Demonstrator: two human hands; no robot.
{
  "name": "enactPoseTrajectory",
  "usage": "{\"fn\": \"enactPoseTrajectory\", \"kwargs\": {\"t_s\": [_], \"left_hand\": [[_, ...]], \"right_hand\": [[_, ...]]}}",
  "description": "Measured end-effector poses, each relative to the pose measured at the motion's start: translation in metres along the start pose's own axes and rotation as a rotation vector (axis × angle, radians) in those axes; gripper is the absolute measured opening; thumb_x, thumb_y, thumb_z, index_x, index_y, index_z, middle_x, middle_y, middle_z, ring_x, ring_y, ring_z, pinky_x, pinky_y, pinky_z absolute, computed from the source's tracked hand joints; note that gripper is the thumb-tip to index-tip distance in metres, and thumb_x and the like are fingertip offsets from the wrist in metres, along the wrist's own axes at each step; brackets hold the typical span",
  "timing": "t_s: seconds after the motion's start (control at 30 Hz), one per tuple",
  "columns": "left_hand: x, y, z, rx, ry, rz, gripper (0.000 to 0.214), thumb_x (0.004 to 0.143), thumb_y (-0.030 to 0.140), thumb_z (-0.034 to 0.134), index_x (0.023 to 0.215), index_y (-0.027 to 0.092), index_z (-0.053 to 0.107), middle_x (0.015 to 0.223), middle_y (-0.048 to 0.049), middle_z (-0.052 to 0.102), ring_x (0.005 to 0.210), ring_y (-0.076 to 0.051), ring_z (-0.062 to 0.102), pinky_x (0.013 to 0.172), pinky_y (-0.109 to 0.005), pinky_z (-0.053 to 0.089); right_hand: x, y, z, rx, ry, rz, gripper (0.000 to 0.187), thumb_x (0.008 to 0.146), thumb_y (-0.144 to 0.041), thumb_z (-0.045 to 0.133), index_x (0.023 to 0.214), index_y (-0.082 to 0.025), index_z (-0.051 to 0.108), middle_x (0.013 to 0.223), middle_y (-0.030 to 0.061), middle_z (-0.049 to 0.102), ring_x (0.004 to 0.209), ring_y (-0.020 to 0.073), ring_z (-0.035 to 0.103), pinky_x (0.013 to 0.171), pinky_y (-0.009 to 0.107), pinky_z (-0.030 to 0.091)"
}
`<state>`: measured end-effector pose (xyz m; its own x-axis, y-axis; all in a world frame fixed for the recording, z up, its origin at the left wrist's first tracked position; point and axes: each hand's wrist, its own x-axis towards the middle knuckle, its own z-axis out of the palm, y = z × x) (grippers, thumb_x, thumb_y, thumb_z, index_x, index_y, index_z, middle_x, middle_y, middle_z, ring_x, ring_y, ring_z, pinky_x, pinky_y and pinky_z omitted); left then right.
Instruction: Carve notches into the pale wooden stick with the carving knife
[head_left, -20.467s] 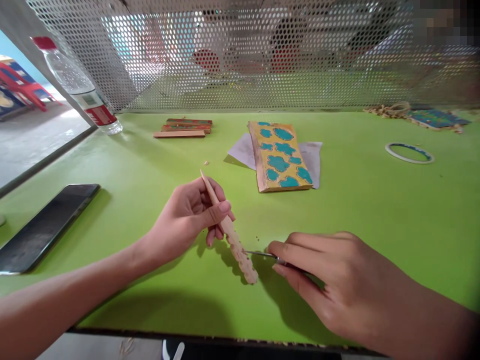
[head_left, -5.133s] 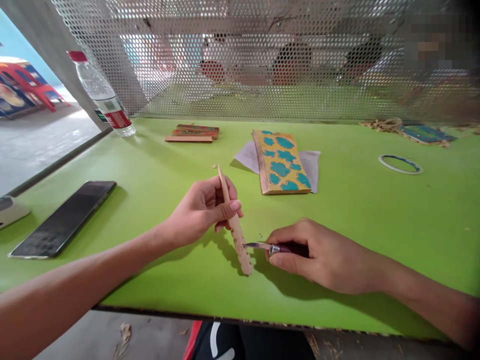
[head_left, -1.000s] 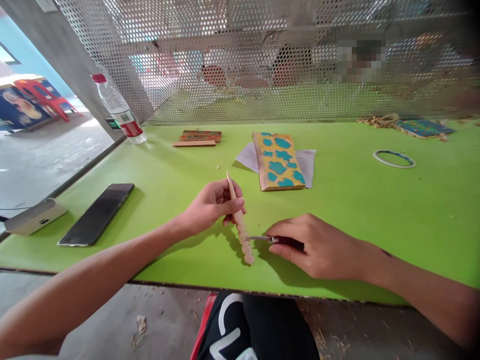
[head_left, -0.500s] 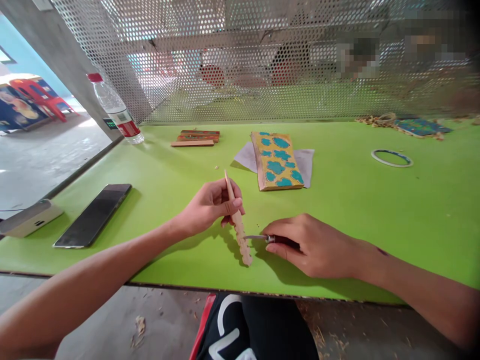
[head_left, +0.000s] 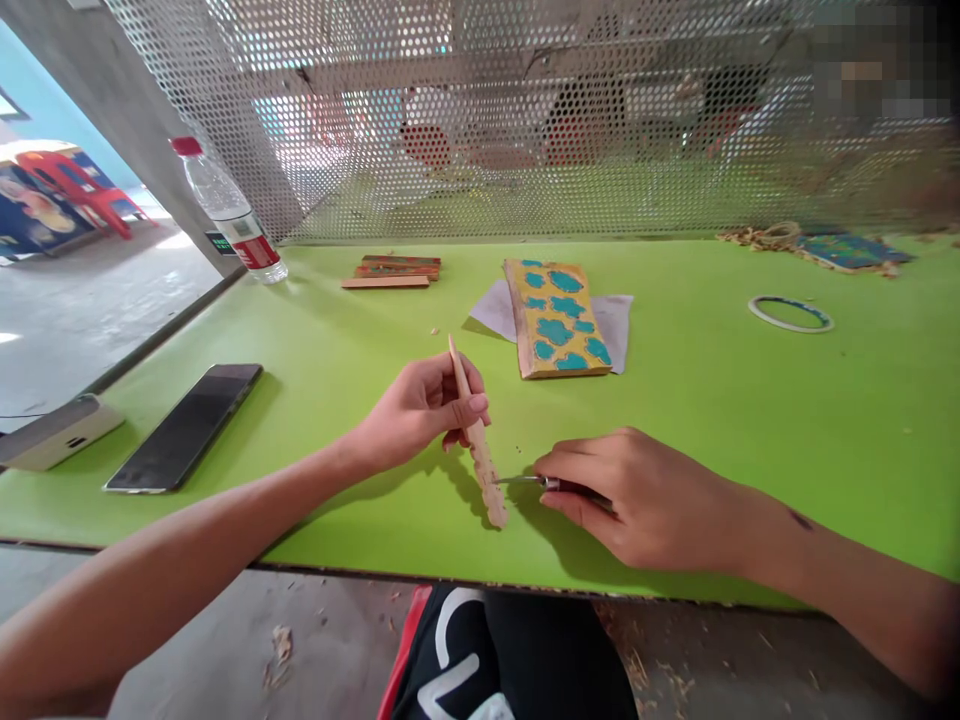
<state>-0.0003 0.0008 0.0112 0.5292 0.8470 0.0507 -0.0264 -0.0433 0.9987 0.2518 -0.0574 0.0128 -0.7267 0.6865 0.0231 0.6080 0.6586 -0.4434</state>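
Observation:
Between the thumb and fingers of my left hand [head_left: 442,405] is a thin pale wooden stick [head_left: 489,490], pointed at the top and notched along its lower edges. It slants downward, its lower end close to the green table. My right hand [head_left: 637,495] is closed around the dark handle of a carving knife [head_left: 551,483]. The knife's thin metal blade points left and meets, or nearly meets, the notched side of the stick. Part of the handle is hidden in my palm.
A yellow board with teal patches [head_left: 559,325] lies on paper [head_left: 619,325]. Around it are painted wood strips [head_left: 394,270], a tape ring [head_left: 791,314], a phone [head_left: 187,430], a white box [head_left: 64,432], a bottle [head_left: 232,220] and a blue plaque [head_left: 851,250]. A perforated metal screen [head_left: 480,190] borders the back.
My right hand has shifted slightly right and down with the knife, its blade tip now lower along the stick. My left hand and the stick stay almost in place.

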Motion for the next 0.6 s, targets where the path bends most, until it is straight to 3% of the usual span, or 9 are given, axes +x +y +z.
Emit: {"fn": "enactPoseTrajectory", "kwargs": {"t_s": [0.6], "left_hand": [[-0.0035, 0.0033, 0.0022, 0.044, 0.019, 0.014, 0.038, 0.083, 0.040, 0.083, 0.086, 0.014, 0.056, 0.073, -0.0015, 0.068, 0.054, -0.008, 0.062, 0.045, -0.017, 0.050]], "right_hand": [[-0.0039, -0.0043, 0.0007, -0.052, 0.002, 0.018, 0.020, 0.102, -0.024, 0.049, 0.096, -0.020, 0.068, 0.080, 0.0032, 0.068, 0.069, 0.0195, 0.061, 0.063, 0.034, 0.033]]}}
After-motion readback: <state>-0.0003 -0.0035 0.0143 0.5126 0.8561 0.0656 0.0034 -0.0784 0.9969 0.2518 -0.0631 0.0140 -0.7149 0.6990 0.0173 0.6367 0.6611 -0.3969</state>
